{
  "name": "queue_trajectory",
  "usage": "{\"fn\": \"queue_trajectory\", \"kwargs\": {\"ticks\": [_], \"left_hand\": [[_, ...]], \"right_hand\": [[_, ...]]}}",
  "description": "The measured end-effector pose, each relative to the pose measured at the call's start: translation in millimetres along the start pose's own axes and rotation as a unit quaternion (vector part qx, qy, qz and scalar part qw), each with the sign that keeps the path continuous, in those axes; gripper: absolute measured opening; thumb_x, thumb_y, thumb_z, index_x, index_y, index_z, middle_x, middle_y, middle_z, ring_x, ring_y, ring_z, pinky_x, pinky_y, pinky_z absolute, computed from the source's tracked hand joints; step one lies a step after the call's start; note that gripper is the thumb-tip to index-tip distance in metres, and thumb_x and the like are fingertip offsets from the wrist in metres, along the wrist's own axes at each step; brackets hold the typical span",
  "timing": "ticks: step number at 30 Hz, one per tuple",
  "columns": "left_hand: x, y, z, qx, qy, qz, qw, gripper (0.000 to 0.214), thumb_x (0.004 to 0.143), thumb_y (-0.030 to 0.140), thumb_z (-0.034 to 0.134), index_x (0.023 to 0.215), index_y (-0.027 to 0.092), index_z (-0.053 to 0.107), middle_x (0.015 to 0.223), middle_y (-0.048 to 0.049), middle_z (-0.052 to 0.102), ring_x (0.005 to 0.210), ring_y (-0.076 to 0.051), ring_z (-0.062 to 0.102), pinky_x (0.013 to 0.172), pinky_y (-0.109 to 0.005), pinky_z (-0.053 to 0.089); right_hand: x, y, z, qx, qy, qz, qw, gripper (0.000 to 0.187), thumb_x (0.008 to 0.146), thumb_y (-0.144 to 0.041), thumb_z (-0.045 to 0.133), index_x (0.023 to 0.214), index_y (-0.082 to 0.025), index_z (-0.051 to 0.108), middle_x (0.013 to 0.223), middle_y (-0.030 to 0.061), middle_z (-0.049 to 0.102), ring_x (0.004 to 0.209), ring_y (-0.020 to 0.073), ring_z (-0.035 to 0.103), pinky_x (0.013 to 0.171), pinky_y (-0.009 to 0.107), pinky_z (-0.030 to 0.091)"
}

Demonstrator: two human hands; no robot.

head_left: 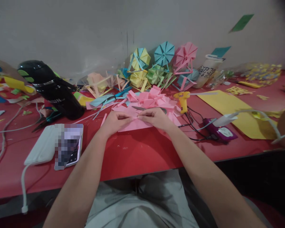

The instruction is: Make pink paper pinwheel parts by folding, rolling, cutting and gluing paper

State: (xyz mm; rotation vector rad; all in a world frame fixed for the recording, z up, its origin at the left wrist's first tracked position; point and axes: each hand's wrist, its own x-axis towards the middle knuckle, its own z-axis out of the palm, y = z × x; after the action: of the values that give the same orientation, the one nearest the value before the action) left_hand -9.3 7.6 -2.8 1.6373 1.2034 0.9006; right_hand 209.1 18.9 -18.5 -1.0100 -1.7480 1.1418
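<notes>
One white-lettered bottle (63, 98); fingers (126, 118) on paper (133, 126)

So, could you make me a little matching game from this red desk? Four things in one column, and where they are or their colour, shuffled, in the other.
Things
1. Pink sheet
2. Glue gun
3. Bottle
4. Upper blue paper wheel

Places and colours
A. Black, on the left, beyond the phone
B. Between a yellow wheel and a pink wheel
C. Touched by fingers of the left hand and right hand
D. Yellow, right of the pink paper pile

Pairs: 1-C, 2-D, 3-A, 4-B
</notes>
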Motion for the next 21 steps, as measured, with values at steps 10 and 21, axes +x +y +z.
{"fn": "queue_trajectory", "kwargs": {"ticks": [10, 21], "left_hand": [[0.4, 0.5, -1.8, 0.048, 0.014, 0.014, 0.999, 0.032, 0.068, 0.047, 0.081, 0.081, 0.018, 0.081, 0.086, -0.0074, 0.079, 0.083, -0.023, 0.069, 0.079, -0.034, 0.053], [0.3, 2.2, -2.8, 0.065, -0.011, 0.027, 0.997, 0.026, 0.071, 0.042, 0.076, 0.072, 0.017, 0.077, 0.071, -0.0033, 0.073, 0.069, -0.018, 0.064, 0.066, -0.029, 0.049]], "right_hand": [[0.2, 0.2, 0.6, -0.013, -0.003, 0.003, 1.000, 0.027, 0.073, -0.044, 0.077, 0.084, -0.019, 0.080, 0.092, 0.0077, 0.078, 0.087, 0.0211, 0.068, 0.077, 0.033, 0.051], [1.0, -0.9, -2.0, -0.087, -0.016, 0.002, 0.996, 0.032, 0.078, -0.047, 0.070, 0.083, -0.017, 0.079, 0.076, 0.0044, 0.072, 0.068, 0.0149, 0.057, 0.063, 0.029, 0.043]]}}
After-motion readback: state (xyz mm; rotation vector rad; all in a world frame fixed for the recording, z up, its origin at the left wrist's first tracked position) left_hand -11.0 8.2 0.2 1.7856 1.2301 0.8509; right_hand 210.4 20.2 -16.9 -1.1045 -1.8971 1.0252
